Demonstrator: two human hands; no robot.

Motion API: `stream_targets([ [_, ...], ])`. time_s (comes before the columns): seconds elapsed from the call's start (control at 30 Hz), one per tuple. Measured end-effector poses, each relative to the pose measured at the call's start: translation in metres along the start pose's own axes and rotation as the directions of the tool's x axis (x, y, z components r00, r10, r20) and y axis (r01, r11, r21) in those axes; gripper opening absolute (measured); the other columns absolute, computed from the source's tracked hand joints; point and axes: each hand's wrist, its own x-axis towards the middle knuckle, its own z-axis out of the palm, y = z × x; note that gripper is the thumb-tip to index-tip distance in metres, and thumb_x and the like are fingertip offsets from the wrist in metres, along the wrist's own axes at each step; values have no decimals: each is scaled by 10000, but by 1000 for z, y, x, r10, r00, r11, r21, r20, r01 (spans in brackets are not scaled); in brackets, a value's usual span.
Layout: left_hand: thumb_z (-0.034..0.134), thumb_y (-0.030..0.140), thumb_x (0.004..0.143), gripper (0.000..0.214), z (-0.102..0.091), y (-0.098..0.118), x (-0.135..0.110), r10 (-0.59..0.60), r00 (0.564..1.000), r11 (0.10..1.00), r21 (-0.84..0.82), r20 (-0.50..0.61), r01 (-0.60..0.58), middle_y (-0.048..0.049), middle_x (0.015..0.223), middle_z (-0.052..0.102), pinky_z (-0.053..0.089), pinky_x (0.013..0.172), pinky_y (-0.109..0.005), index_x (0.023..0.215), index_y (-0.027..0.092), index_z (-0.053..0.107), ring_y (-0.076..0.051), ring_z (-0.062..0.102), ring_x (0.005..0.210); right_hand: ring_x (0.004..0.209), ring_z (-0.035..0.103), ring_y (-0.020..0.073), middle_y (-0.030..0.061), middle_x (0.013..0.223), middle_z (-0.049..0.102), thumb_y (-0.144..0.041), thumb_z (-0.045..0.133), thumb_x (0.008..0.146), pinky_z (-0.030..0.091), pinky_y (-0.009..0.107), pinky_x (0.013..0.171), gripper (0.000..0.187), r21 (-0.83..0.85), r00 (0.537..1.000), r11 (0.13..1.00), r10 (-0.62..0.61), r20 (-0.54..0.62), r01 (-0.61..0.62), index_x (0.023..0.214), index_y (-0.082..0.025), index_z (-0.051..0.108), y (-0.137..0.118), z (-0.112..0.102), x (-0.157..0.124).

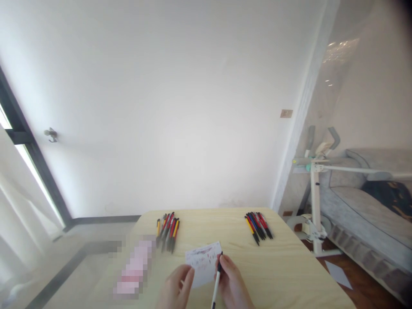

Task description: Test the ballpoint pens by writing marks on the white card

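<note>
A pen [216, 288] with a white barrel and black ends is held in my right hand [234, 283], standing at a slant between thumb and fingers. Behind it a white sheet of paper [204, 272] lies on the table, with dark and reddish marks across it. My left hand [177, 286] is at the paper's left edge, its fingers loosely curled with a gap beside the thumb. No object shows in that hand; whether it touches the paper I cannot tell.
On the pale wooden table [212, 221], several pens [168, 229] lie at the back left and several more pens [258, 226] at the back right. A blurred pink patch [135, 270] covers the left edge. Beyond the right side stand an exercise bike [316, 201] and a grey sofa [367, 214].
</note>
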Motion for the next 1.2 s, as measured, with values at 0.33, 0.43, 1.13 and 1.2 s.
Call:
stream_targets([
  [0.33, 684, 507, 538, 473, 47, -20, -7, -226, 943, 575, -748, 245, 332, -27, 579, 621, 378, 339, -224, 825, 146, 578, -120, 519, 369, 677, 596, 134, 12, 757, 647, -275, 735, 620, 472, 250, 630, 201, -73, 992, 997, 13, -124, -22, 752, -181, 617, -9, -1, -5],
  [0.43, 675, 466, 587, 427, 48, -20, -2, -271, 948, 501, -817, 165, 285, -21, 582, 616, 398, 374, -223, 829, 125, 586, -112, 529, 405, 652, 589, 126, 3, 716, 634, -282, 728, 628, 463, 250, 636, 194, -148, 997, 989, 3, -77, -15, 729, -171, 604, -7, -3, -7],
  [1.13, 500, 618, 655, 448, 59, -6, -8, -271, 963, 724, -662, -17, 192, 62, 345, 423, 230, 312, -187, 552, 184, 462, -76, 356, 288, 529, 507, 133, 14, 619, 603, -269, 626, 681, 388, 230, 501, 160, -787, 984, 600, -5, 176, 143, 792, -161, 663, -6, -20, -16],
  [1.2, 474, 644, 652, 485, 59, -4, -10, -272, 962, 781, -589, -22, 207, 67, 319, 374, 198, 308, -186, 503, 183, 443, -64, 307, 277, 579, 524, 150, 26, 659, 620, -269, 630, 679, 397, 240, 537, 164, -790, 981, 591, -18, 193, 166, 798, -165, 671, -8, -19, -17],
])
